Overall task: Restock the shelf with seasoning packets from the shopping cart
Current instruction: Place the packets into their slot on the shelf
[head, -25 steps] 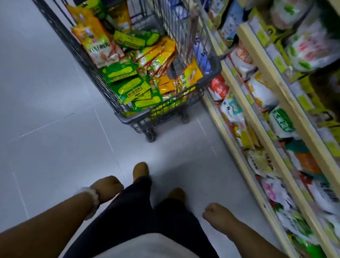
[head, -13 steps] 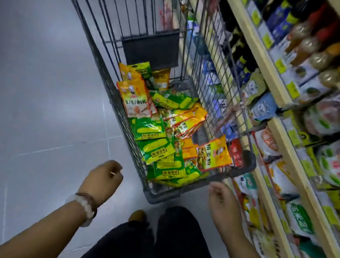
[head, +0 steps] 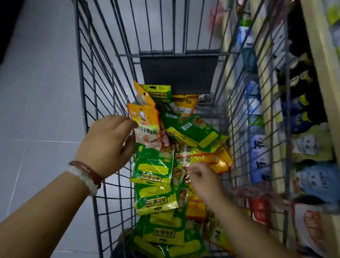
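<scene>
The wire shopping cart point(head: 96, 87) stands in front of me with a heap of seasoning packets in its basket. Green and yellow packets point(head: 152, 166) lie down the middle, and orange ones point(head: 219, 160) lie to the right. My left hand point(head: 107, 146), with bracelets on its wrist, reaches in over the left wall; its curved fingers touch the edge of an upright orange packet point(head: 147, 123). My right hand point(head: 203, 178) is low inside the basket, its fingertips on the crinkled packets near the orange ones. Neither hand plainly grips anything.
A wooden shelf point(head: 319, 69) runs along the right, close against the cart, stocked with dark bottles point(head: 299, 82) above and blue and white bags point(head: 320, 180) below. Grey tiled floor point(head: 24, 107) lies to the left. The cart's dark child-seat flap point(head: 177, 70) stands at the far end.
I have leaned in over the cart. Both hands moved from outside its near end into the basket, onto the packets.
</scene>
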